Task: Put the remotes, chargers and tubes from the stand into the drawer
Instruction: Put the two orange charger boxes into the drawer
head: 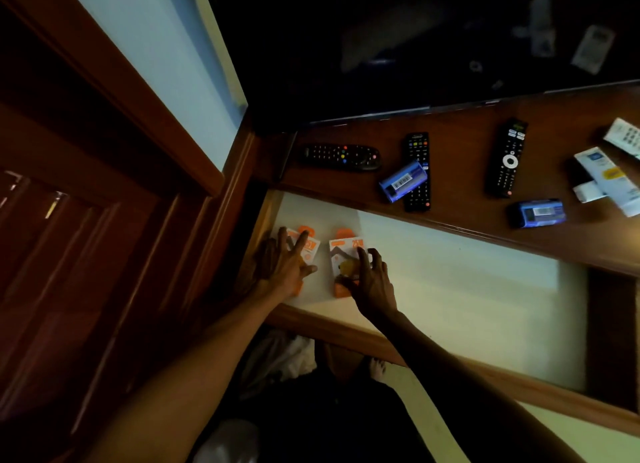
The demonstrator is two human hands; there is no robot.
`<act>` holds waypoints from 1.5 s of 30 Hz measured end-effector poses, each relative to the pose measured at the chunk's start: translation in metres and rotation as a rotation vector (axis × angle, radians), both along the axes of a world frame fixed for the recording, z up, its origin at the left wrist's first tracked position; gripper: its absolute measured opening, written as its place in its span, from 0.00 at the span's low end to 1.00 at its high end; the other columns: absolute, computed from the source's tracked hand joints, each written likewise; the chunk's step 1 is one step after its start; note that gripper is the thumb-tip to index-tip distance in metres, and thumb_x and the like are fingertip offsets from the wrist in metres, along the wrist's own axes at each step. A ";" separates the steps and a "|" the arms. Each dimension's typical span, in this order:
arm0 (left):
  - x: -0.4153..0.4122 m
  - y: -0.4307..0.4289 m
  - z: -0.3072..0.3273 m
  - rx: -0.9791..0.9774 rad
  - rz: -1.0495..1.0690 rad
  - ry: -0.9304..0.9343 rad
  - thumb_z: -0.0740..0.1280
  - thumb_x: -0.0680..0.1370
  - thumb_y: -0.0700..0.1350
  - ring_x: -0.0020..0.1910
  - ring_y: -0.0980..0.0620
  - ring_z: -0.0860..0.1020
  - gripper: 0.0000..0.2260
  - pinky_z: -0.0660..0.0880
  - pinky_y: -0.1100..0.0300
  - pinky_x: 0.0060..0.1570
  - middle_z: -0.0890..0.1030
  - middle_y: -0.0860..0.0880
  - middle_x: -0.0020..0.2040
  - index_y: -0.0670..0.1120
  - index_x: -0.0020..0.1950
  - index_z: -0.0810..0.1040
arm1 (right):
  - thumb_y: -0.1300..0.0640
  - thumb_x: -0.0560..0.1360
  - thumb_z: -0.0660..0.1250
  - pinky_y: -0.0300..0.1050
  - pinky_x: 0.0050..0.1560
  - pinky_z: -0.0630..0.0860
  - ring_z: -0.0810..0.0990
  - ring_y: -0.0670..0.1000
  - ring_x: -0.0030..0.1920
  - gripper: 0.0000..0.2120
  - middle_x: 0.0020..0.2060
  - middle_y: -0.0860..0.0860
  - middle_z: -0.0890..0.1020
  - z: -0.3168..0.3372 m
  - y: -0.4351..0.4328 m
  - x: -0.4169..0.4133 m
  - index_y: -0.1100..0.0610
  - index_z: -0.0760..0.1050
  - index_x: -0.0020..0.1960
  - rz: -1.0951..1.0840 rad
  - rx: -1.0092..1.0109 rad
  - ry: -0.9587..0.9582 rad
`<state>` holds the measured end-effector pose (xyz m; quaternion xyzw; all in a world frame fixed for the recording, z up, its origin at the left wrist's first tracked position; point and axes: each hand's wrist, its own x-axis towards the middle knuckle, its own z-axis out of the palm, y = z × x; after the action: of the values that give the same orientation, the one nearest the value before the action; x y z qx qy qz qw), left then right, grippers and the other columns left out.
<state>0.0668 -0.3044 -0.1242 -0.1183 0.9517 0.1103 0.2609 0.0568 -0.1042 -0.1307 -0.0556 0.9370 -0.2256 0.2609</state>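
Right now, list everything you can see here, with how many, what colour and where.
charger boxes: 2, white and orange, left end of drawer, side by side
black remotes: 3, on stand, left and middle
white remote: 1, stand's right edge
blue tubes: 2, on stand; one lies on a remote
white box: 1, stand's right side
TV screen: 1, dark, behind stand
left hand: on left box
right hand: on right box
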 end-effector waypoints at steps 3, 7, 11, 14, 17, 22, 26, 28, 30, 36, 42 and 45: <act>-0.008 -0.012 0.008 -0.096 -0.173 0.020 0.67 0.74 0.62 0.78 0.41 0.49 0.39 0.50 0.43 0.74 0.48 0.46 0.80 0.52 0.79 0.52 | 0.46 0.75 0.69 0.57 0.56 0.77 0.72 0.63 0.66 0.40 0.73 0.59 0.63 0.002 -0.003 -0.001 0.55 0.51 0.78 -0.028 -0.101 -0.056; -0.016 -0.029 0.013 -0.139 -0.347 0.038 0.72 0.71 0.55 0.71 0.44 0.63 0.37 0.60 0.49 0.70 0.64 0.46 0.74 0.47 0.76 0.60 | 0.47 0.74 0.71 0.56 0.61 0.73 0.72 0.63 0.66 0.48 0.71 0.61 0.67 0.005 -0.017 -0.002 0.59 0.44 0.79 -0.073 -0.172 -0.139; -0.017 -0.038 0.013 -0.129 -0.372 -0.005 0.70 0.73 0.47 0.68 0.41 0.67 0.31 0.65 0.50 0.68 0.69 0.42 0.71 0.43 0.73 0.64 | 0.48 0.72 0.73 0.56 0.63 0.72 0.70 0.63 0.68 0.50 0.72 0.62 0.66 0.003 -0.036 0.001 0.60 0.43 0.79 -0.032 -0.172 -0.195; -0.014 -0.041 0.010 -0.130 -0.366 -0.018 0.68 0.74 0.40 0.66 0.41 0.70 0.25 0.69 0.49 0.66 0.72 0.41 0.69 0.40 0.69 0.69 | 0.47 0.71 0.74 0.55 0.63 0.72 0.70 0.63 0.68 0.50 0.71 0.62 0.66 0.001 -0.046 0.007 0.60 0.45 0.79 -0.051 -0.184 -0.209; -0.008 -0.041 0.006 -0.125 -0.346 -0.006 0.65 0.75 0.37 0.66 0.40 0.71 0.23 0.70 0.48 0.65 0.72 0.39 0.69 0.38 0.70 0.68 | 0.48 0.71 0.74 0.56 0.64 0.72 0.70 0.63 0.68 0.50 0.72 0.62 0.66 -0.001 -0.048 0.013 0.60 0.45 0.79 -0.080 -0.203 -0.215; 0.005 -0.043 0.001 -0.143 -0.371 0.025 0.62 0.78 0.36 0.72 0.38 0.62 0.29 0.63 0.49 0.71 0.62 0.38 0.74 0.38 0.77 0.55 | 0.49 0.72 0.73 0.56 0.61 0.73 0.72 0.64 0.66 0.50 0.69 0.63 0.67 0.002 -0.053 0.020 0.56 0.41 0.79 -0.072 -0.222 -0.238; 0.013 -0.046 -0.001 -0.101 -0.346 0.000 0.61 0.79 0.37 0.76 0.37 0.55 0.30 0.58 0.47 0.74 0.55 0.38 0.78 0.39 0.78 0.50 | 0.50 0.73 0.73 0.57 0.60 0.74 0.73 0.65 0.64 0.49 0.69 0.63 0.67 0.003 -0.055 0.023 0.57 0.42 0.79 -0.057 -0.193 -0.239; 0.015 -0.044 0.001 -0.102 -0.328 -0.007 0.62 0.79 0.37 0.77 0.38 0.53 0.32 0.57 0.47 0.75 0.53 0.38 0.78 0.40 0.78 0.49 | 0.51 0.72 0.74 0.58 0.60 0.74 0.73 0.66 0.64 0.49 0.68 0.64 0.67 0.003 -0.056 0.022 0.58 0.42 0.79 -0.054 -0.180 -0.248; 0.015 -0.042 0.003 -0.078 -0.296 -0.031 0.62 0.79 0.38 0.77 0.38 0.51 0.32 0.56 0.46 0.75 0.50 0.39 0.79 0.40 0.79 0.48 | 0.51 0.72 0.74 0.58 0.59 0.74 0.73 0.66 0.64 0.50 0.68 0.64 0.67 0.003 -0.057 0.021 0.58 0.43 0.79 -0.047 -0.168 -0.249; 0.009 -0.041 0.007 -0.038 -0.278 -0.058 0.66 0.78 0.42 0.76 0.38 0.54 0.34 0.58 0.47 0.74 0.52 0.40 0.78 0.41 0.78 0.50 | 0.45 0.72 0.72 0.59 0.58 0.75 0.75 0.66 0.62 0.53 0.68 0.64 0.69 0.008 -0.052 0.014 0.57 0.36 0.78 0.089 -0.048 -0.284; -0.020 -0.029 0.051 0.200 -0.097 0.207 0.66 0.77 0.38 0.64 0.44 0.74 0.21 0.75 0.49 0.60 0.75 0.44 0.68 0.46 0.70 0.71 | 0.39 0.77 0.61 0.53 0.48 0.76 0.79 0.61 0.56 0.39 0.61 0.60 0.77 0.041 -0.024 -0.011 0.57 0.50 0.78 0.288 0.141 -0.179; -0.048 -0.008 0.084 0.246 -0.049 0.479 0.64 0.78 0.44 0.47 0.47 0.82 0.11 0.78 0.54 0.42 0.84 0.48 0.52 0.50 0.58 0.79 | 0.38 0.77 0.61 0.54 0.51 0.79 0.81 0.58 0.53 0.26 0.56 0.55 0.82 0.062 0.006 -0.025 0.54 0.68 0.68 0.245 0.118 -0.137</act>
<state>0.0184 -0.3125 -0.0404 -0.0328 0.9683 0.2437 0.0431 0.0322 -0.0984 -0.0684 -0.1385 0.9148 -0.1401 0.3526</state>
